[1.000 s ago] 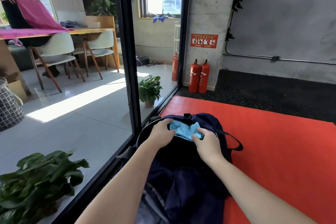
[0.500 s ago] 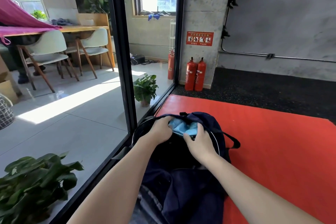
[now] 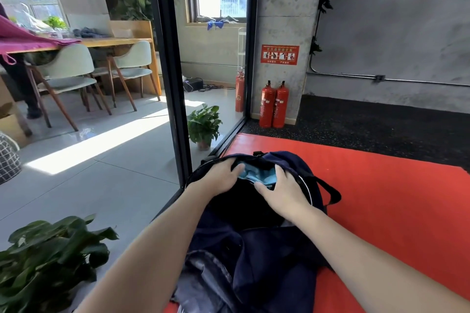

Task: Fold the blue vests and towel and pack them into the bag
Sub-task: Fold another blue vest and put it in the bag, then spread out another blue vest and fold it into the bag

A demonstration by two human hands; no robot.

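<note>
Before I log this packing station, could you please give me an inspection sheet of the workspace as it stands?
Surface: red mat on a dark speckled floor, beside a glass partition.
Job's things: dark navy bag lies open on the mat; light blue fabric sits in its mouth, mostly tucked in.
Clutter: dark and grey cloth heaped in front of the bag.
Hands: left hand and right hand press the blue fabric into the opening.
Cables: loose cables on the floor beyond the glass.
Surroundings: fire extinguishers, potted plants, table with chairs.
</note>
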